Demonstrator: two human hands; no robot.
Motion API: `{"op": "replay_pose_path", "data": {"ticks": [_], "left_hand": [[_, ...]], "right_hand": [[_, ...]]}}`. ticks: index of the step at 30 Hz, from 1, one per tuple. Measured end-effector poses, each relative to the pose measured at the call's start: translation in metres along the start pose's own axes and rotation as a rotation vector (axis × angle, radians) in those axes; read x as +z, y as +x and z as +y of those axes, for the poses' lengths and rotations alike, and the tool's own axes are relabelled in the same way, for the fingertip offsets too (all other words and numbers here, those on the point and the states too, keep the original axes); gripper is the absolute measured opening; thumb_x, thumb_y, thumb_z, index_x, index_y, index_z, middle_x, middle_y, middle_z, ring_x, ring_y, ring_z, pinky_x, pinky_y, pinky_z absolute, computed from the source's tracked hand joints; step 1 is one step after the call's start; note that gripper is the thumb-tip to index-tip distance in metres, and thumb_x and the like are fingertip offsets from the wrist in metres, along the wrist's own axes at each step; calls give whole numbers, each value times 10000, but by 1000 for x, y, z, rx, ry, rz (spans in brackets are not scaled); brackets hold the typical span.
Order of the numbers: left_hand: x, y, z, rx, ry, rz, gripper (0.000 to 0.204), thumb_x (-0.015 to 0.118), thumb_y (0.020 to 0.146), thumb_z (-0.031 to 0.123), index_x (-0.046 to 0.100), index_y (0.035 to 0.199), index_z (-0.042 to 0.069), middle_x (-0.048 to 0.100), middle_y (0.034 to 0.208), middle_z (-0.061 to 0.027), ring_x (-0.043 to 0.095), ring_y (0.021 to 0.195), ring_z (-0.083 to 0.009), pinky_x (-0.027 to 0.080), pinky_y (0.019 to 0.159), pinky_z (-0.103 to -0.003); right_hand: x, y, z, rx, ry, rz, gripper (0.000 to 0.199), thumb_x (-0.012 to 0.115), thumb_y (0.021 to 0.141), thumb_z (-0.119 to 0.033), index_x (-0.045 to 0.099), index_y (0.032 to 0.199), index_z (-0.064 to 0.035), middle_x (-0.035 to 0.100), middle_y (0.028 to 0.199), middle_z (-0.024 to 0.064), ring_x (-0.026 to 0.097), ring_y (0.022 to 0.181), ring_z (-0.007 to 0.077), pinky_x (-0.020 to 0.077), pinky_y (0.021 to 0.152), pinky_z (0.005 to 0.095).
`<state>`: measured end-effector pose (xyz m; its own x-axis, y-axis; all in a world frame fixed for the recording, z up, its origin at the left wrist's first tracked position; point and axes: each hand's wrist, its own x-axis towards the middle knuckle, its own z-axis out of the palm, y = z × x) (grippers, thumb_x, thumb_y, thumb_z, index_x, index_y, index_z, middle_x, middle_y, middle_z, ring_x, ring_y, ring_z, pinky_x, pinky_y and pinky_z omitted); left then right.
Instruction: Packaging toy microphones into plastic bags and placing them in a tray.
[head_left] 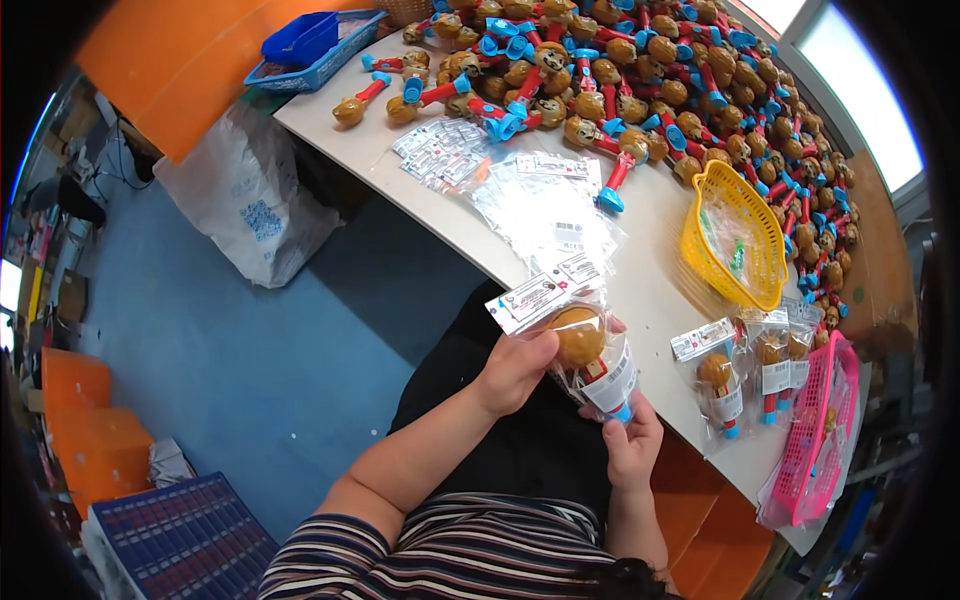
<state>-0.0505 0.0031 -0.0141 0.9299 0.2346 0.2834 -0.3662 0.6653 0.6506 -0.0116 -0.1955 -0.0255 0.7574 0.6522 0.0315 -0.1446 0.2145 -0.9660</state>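
Head view is filled mostly by a pale desk (640,270) running from the upper left to the lower right, with blue floor (250,350) seen beside it. A large heap of toys (680,80) with brown round heads and red and blue stems is spread across the far end of the desk. Nearer, a yellow basket (735,250) and a pink basket (820,430) are set, with a few bagged toys (745,380) lying between them and a loose spread of clear bags (540,210) just beyond the hands.

At the desk's near edge one toy in a clear bag (590,350) is held between both hands. Its long axis is tilted, brown head up and to the left, blue base down and to the right. The left hand (515,370) is closed around the bag's upper part beside the head, fingers clamped on the plastic. The right hand (632,440) is placed below, its fingers wrapped on the base end. The bag's labelled top flap is left sticking out above the left hand.
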Motion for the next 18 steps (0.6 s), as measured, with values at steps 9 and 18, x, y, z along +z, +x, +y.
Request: {"op": "replay_pose_path", "data": {"ticks": [9, 18], "left_hand": [[-2, 1, 10, -45, -93, -38, 644, 415, 953, 468, 334, 1414, 27, 568, 1266, -215, 551, 1178, -261, 412, 1006, -385], [-2, -8, 10, -14, 130, 20, 588, 588, 917, 347, 400, 1360, 8, 575, 1238, -155, 590, 1097, -201, 483, 917, -334]], "right_hand": [[23, 4, -1, 54, -25, -53, 406, 567, 943, -216, 520, 1204, 91, 639, 1054, 152, 634, 945, 209, 492, 875, 333], [30, 5, 13, 24, -140, 103, 380, 635, 840, 68, 523, 1203, 59, 613, 1107, 102, 606, 998, 153, 474, 893, 276]]}}
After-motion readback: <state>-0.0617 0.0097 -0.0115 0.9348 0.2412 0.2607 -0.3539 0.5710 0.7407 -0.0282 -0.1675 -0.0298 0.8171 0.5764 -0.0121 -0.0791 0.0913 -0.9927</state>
